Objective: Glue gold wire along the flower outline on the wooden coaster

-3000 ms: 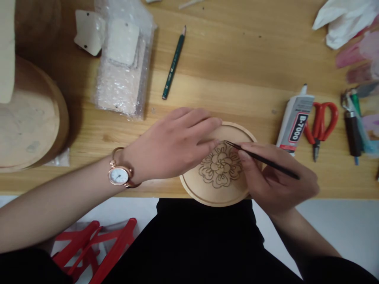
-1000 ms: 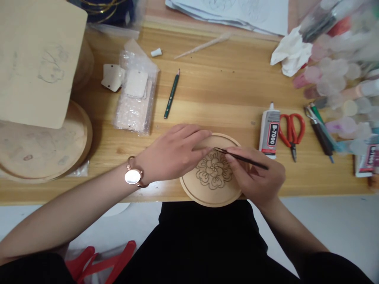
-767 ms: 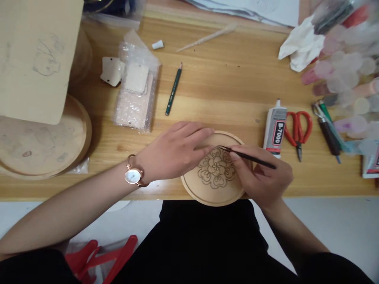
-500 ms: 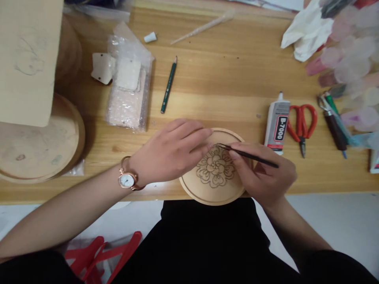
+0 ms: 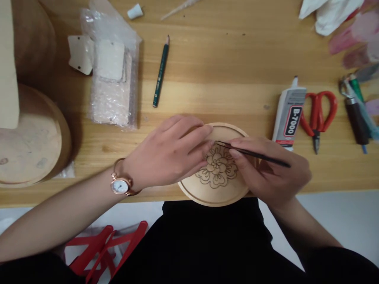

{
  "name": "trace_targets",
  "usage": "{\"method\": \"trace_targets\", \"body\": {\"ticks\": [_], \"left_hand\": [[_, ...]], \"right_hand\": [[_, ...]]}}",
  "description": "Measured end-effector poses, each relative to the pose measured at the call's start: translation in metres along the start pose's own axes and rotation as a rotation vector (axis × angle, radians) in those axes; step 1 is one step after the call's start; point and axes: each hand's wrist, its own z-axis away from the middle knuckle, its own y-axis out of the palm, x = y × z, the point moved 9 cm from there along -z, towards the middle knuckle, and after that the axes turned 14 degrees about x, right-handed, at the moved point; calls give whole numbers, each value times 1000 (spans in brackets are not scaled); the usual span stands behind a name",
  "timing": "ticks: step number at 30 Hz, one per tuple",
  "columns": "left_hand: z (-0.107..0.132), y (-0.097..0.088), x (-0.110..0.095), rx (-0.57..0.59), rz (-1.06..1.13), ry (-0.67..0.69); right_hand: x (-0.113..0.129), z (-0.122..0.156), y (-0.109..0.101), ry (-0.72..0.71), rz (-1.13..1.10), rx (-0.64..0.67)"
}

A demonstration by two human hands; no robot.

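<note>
Look, a round wooden board sits at the edge of the table. Over its drawn flower, the right hand pinches black tweezers. The left hand bends loosely there; I can't tell if it holds anything.

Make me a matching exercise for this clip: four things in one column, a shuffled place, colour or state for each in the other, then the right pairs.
Column one
1. Tweezers
2. Wooden board
3. Pencil
4. Pliers

Column two
A. Dark green, lying on the table
B. Red handles, beside the glue tube
C. Held in the right hand
D. Round, with a flower drawing, partly covered by the left hand

Right pairs: 1-C, 2-D, 3-A, 4-B
</note>
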Motion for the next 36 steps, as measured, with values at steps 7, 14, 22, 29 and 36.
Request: {"method": "trace_targets", "body": {"ticks": [7, 14, 22, 29, 36], "left_hand": [[0, 3, 3, 39, 28, -23], [0, 3, 2, 44, 22, -10], [-3, 9, 6, 146, 110, -28], [-3, 6, 6, 101, 93, -25], [-4, 5, 5, 118, 66, -25]], "right_hand": [[-2, 1, 0, 15, 28, -6], [0, 0, -1, 20, 58, -18], [-1, -1, 0, 9, 31, -3], [2, 0, 1, -34, 69, -7], [2, 2, 0, -28, 51, -43]]}}
